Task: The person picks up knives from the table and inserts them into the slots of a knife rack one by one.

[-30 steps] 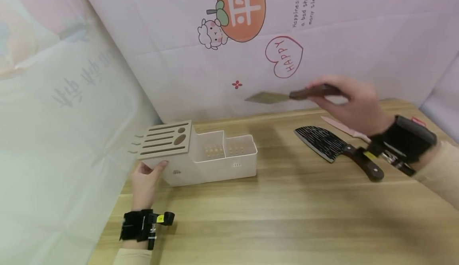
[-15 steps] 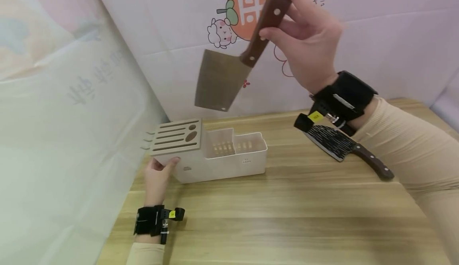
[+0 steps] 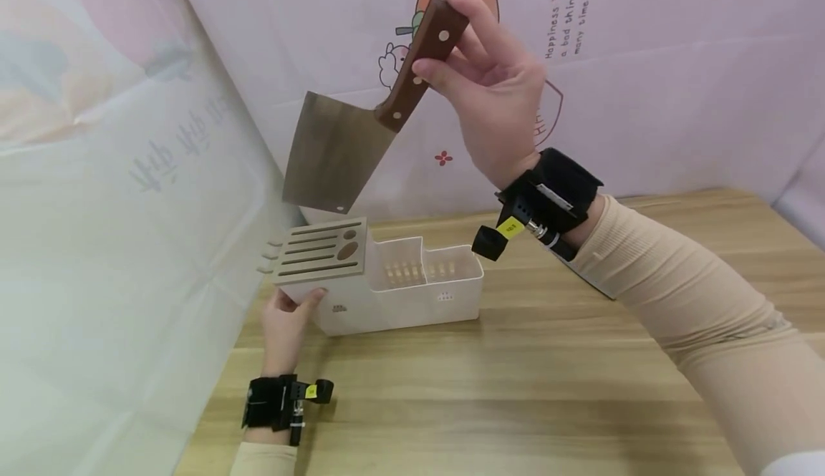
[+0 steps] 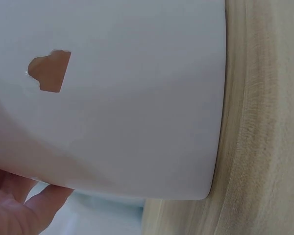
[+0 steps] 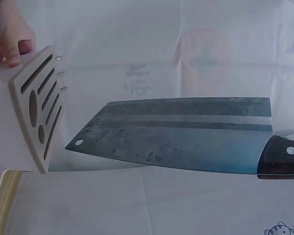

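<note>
In the head view, my right hand (image 3: 499, 96) pinches the brown riveted handle of a cleaver (image 3: 335, 150), its broad blade slanting down over a knife holder's slotted top. A visible gap separates the blade tip from that top in the right wrist view. The white knife holder (image 3: 399, 311) stands at the left of the table, with long slots, round and oval holes, and two open compartments. My left hand (image 3: 286, 329) grips its near left corner, thumb on the front wall. Part of that hand is hidden behind the wall in the left wrist view.
Three small hooks (image 3: 269, 256) stick out from the holder's left side. A blade edge (image 3: 596, 286) of another knife shows beneath my right forearm, which hides the rest. Printed cloth (image 3: 644, 104) hangs behind the wooden table (image 3: 490, 390) and along its left.
My right hand has carried the cleaver leftward from the right side, and the blade has turned from edge-on to broadside, pointing down above the holder. My left hand keeps its hold on the holder.
</note>
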Demonstrator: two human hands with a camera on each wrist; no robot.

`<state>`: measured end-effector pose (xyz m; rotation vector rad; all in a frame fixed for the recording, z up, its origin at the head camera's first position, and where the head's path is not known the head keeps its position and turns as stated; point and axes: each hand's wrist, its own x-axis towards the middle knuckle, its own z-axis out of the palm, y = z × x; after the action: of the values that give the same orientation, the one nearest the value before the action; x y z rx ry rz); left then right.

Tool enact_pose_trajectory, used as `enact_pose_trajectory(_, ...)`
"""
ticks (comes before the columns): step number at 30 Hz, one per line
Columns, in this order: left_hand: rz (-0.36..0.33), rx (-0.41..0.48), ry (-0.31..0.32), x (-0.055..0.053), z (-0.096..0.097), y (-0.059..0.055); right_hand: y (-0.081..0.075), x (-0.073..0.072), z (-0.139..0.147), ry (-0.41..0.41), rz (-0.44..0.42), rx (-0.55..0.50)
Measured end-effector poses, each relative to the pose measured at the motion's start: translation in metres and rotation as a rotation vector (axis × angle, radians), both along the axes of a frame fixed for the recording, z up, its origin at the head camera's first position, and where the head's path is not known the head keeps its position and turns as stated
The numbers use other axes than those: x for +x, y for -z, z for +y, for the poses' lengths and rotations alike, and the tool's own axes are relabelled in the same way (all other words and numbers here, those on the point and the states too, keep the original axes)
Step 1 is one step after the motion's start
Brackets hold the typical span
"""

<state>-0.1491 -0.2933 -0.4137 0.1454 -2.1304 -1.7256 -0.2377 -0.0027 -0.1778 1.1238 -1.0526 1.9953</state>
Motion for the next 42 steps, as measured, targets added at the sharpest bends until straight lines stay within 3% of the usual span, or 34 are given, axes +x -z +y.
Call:
enact_pose_trajectory(4, 0.024, -0.003, 0.006, -0.001, 0.0, -0.001, 0.004, 0.0, -0.005, -0.035, -0.046, 0.012)
enact_pose_trajectory(14, 0.011, 0.013, 0.014, -0.002, 0.003, 0.001, 0.009, -0.001, -0.001, 0.017, -0.049, 0.077)
enact_pose_trajectory(21, 0.021, 0.004, 0.009, -0.003, 0.003, -0.001, 0.001, -0.001, 0.001, 0.02, -0.054, 0.156)
enact_pose_trajectory(27, 0.025, 0.004, 0.006, -0.002, 0.002, -0.001, -0.019, -0.005, -0.011, -0.034, -0.109, 0.288)
enact_pose_trajectory(32, 0.017, 0.018, 0.01, -0.004, 0.002, 0.0, -0.035, -0.003, -0.026, -0.07, -0.062, 0.356)
enact_pose_trajectory(42, 0.025, 0.027, 0.028, -0.002, -0.001, 0.001, -0.028, -0.006, -0.027, -0.016, -0.064, 0.305)
